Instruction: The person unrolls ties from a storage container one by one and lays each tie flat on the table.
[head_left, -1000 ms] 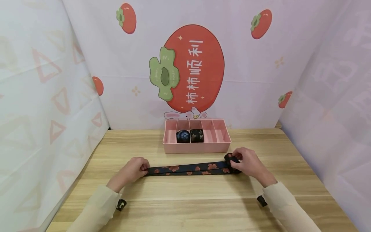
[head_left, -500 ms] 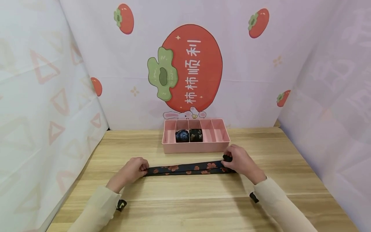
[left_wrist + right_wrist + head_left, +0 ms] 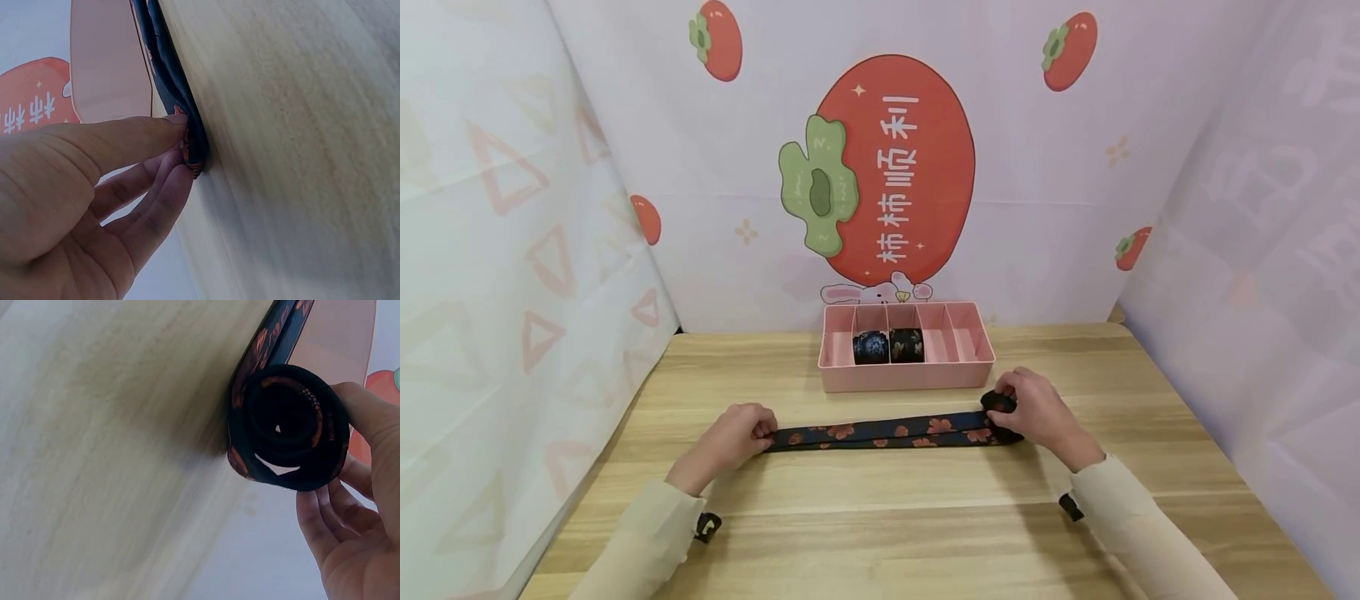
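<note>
A dark fabric strip with rust-coloured flowers (image 3: 865, 434) is stretched across a wooden table (image 3: 880, 533), roughly parallel to the far edge. Its flat, folded left end is pinched between the thumb and fingers of the left hand (image 3: 737, 435), on the side toward the table's left edge. The other end is wound into a loose roll (image 3: 997, 402), which is gripped by the curled thumb and fingers of the right hand (image 3: 1039, 408), on the side toward the right edge. (In the right wrist view, gaps can be seen between the coils.) Behind the strip, near the middle of the far edge, a pink divided tray (image 3: 910, 379) is set. A blue patterned roll (image 3: 872, 348) is held in its second compartment from the left and a black patterned roll (image 3: 907, 346) in the third. Behind the table, a pale cloth printed with red persimmons (image 3: 700, 167) is hung.
</note>
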### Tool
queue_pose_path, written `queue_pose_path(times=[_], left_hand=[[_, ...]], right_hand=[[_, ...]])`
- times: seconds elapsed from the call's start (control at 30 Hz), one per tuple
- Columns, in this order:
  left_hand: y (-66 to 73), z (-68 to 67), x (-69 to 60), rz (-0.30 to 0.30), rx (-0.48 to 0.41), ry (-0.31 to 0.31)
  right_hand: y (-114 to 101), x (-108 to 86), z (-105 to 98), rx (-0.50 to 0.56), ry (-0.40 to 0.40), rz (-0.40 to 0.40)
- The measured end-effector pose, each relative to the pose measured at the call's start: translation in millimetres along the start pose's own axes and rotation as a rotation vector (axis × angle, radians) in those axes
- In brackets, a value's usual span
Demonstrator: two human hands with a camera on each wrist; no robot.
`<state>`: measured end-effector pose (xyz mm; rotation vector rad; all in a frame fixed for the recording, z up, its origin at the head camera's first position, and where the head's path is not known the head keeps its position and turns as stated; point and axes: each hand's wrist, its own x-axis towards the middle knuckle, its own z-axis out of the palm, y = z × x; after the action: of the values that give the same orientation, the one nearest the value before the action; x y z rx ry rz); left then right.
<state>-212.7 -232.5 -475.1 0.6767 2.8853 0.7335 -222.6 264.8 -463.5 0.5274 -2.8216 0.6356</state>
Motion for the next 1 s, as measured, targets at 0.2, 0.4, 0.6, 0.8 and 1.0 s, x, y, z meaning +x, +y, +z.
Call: queue_pose_path(times=[0.2,0.4,0.6,0.8,1.0], left_hand=[[-5.1,-3.8,-2.1,-0.009,0.019,0.003],[-8.8,-5.0,-2.5,-0.017,0.049,0.006],[-9.8,-5.2,-2.4,-0.017,0.042,0.001],[-8.0,-6.4,-3.4,-0.006,0.040,-0.002],[-6.7,-8.0,-5.6,-0.008,0.027,-0.017]], right_hand=[[8.7,-4.3,-4.6,0.038,0.018,0.023],[15.7,-5.9,-6.8,0.068,0.001,0.041],[9.9,-0.2,-6.6,0.089,0.002,-0.006],[2.2,4.3,-0.2,0.108,-0.043,-0.047],[3.2,1.9,4.2,0.065,-0.074,0.021]])
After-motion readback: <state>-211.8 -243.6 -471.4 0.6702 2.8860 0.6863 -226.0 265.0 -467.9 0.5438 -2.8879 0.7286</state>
